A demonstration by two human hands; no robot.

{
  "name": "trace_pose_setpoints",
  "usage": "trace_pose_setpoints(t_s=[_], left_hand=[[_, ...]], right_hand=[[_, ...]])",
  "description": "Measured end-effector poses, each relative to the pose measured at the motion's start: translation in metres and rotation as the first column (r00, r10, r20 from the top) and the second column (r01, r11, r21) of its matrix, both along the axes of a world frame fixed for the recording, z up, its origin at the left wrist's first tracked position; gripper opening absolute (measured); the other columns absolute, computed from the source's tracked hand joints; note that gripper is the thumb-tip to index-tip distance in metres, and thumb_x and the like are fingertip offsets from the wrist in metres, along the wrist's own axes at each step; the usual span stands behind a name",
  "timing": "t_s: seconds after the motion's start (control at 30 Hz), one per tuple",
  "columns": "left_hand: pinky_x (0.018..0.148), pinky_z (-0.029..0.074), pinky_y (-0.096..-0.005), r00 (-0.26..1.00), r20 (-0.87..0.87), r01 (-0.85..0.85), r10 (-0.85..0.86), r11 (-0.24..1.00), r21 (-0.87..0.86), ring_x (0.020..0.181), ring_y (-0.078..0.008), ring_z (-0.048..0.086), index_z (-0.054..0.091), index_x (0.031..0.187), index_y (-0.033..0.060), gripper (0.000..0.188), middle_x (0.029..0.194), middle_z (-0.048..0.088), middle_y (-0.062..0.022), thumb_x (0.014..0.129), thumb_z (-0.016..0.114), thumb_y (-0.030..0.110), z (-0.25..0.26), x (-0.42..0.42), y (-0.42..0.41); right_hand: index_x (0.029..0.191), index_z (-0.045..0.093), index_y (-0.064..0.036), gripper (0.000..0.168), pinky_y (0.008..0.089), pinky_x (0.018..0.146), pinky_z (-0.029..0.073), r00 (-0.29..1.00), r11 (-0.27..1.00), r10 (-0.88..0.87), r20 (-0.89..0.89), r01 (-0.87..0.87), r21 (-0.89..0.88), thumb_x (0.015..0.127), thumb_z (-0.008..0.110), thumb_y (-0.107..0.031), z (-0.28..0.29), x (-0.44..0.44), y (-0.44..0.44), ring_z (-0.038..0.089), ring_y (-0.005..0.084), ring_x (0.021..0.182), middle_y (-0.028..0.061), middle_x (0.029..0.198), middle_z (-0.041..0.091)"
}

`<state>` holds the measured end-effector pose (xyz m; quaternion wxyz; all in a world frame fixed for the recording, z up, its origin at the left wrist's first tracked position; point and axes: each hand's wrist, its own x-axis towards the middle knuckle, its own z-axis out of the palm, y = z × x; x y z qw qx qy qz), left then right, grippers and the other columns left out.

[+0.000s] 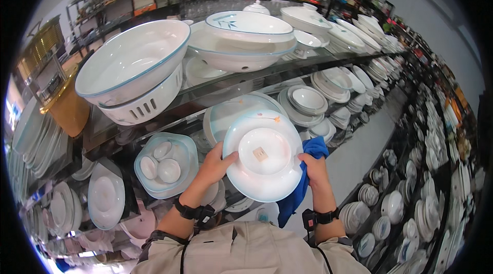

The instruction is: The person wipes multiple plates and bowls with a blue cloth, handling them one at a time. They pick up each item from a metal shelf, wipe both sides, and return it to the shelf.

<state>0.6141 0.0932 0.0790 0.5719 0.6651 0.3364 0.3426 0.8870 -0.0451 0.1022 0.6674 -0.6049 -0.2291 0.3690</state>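
Held between both hands is a round white ceramic plate (263,189) with a pale blue rim, a small orange flower and a small paper label in its middle. My left hand (219,162) grips its left edge, thumb on the face. On the opposite edge, my right hand (312,166) holds the plate together with a blue cloth (294,201), which hangs down beside it. Behind the held plate, a larger blue-tinted plate (215,120) stands on the lower shelf. Left of my left hand lies a blue-edged angular dish (188,150) with several small bowls (169,170) in it.
Along the upper glass shelf (215,83) stand a large bowl (131,62) on a slotted ceramic base, a wide bowl (246,56) and lidded dishes (304,19). A gold container (67,108) is at the left. Racks of stacked plates (354,216) line the right side.
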Motion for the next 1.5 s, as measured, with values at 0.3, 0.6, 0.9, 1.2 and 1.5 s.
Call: trace_pose_setpoints(t_s=[0.3,0.6,0.9,1.2,1.5], left_hand=[[0.089,0.048,-0.0384,0.880,-0.346,-0.288,0.325,0.945,0.154,0.100,-0.0309,0.065,0.053,0.127,-0.0027,0.061,0.109,0.066,-0.0222,0.087,0.064,0.042,0.023,0.048,0.022],[0.088,0.050,-0.0425,0.685,-0.576,-0.387,0.445,0.893,0.230,0.097,-0.0391,0.066,0.049,0.128,-0.0072,0.080,0.104,0.067,-0.0271,0.076,0.068,0.051,0.033,0.094,0.048],[0.089,0.050,-0.0432,0.618,-0.595,-0.476,0.514,0.847,0.238,0.099,-0.0414,0.065,0.037,0.137,-0.0121,0.088,0.103,0.066,-0.0296,0.078,0.065,0.046,0.011,0.107,0.054],[0.086,0.051,-0.0442,0.498,-0.659,-0.494,0.563,0.809,0.318,0.093,-0.0433,0.066,0.048,0.131,-0.0095,0.078,0.099,0.066,-0.0313,0.075,0.066,0.041,0.004,0.104,0.066],[0.085,0.051,-0.0444,0.490,-0.660,-0.498,0.569,0.804,0.324,0.091,-0.0430,0.066,0.060,0.115,-0.0093,0.068,0.096,0.067,-0.0305,0.070,0.066,0.042,0.019,0.106,0.063]], right_hand=[[0.090,0.061,-0.003,0.019,0.0298,0.068,0.048,0.976,0.983,0.183,0.116,-0.178,-0.047,0.073,0.070,-0.005,-0.006,0.066,0.109,0.059,0.0159,0.075,0.0045,0.085,0.061],[0.076,0.064,0.001,0.011,0.0314,0.062,0.048,0.875,0.932,0.361,0.322,-0.343,-0.112,0.074,0.068,-0.009,-0.020,0.110,0.180,0.060,0.0164,0.067,0.0052,0.072,0.064],[0.083,0.068,0.001,0.027,0.0406,0.070,0.052,0.555,0.830,0.555,0.619,-0.421,-0.367,0.072,0.068,-0.023,-0.024,0.128,0.209,0.067,0.0358,0.077,0.0211,0.081,0.069],[0.086,0.068,0.003,0.033,0.0403,0.072,0.052,0.441,0.752,0.655,0.614,-0.466,-0.467,0.069,0.070,-0.026,-0.031,0.131,0.231,0.067,0.0374,0.080,0.0241,0.083,0.068],[0.085,0.068,0.003,0.034,0.0396,0.070,0.052,0.419,0.718,0.690,0.590,-0.495,-0.489,0.068,0.072,-0.026,-0.024,0.129,0.232,0.066,0.0381,0.078,0.0238,0.081,0.067]])
